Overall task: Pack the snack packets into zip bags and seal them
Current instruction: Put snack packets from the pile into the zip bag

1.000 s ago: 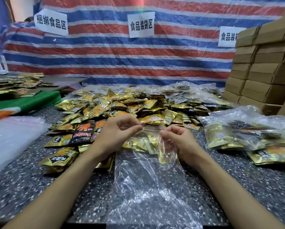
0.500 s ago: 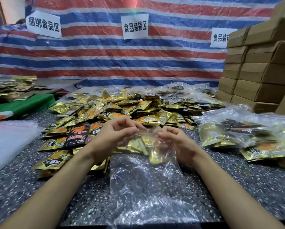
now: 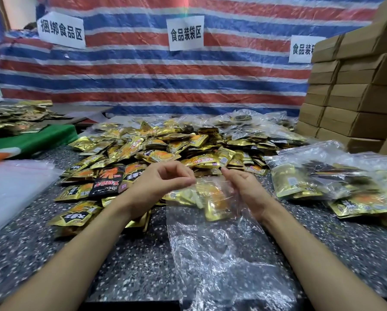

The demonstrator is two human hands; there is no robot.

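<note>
The clear zip bag (image 3: 221,254) lies on the speckled surface (image 3: 53,254), with a few gold snack packets (image 3: 215,203) inside near its mouth. The left hand (image 3: 159,185) pinches this mouth between thumb and forefinger. The right hand (image 3: 244,189) touches the same mouth with almost straight fingers. Behind the zip bag is the loose pile (image 3: 165,149).
</note>
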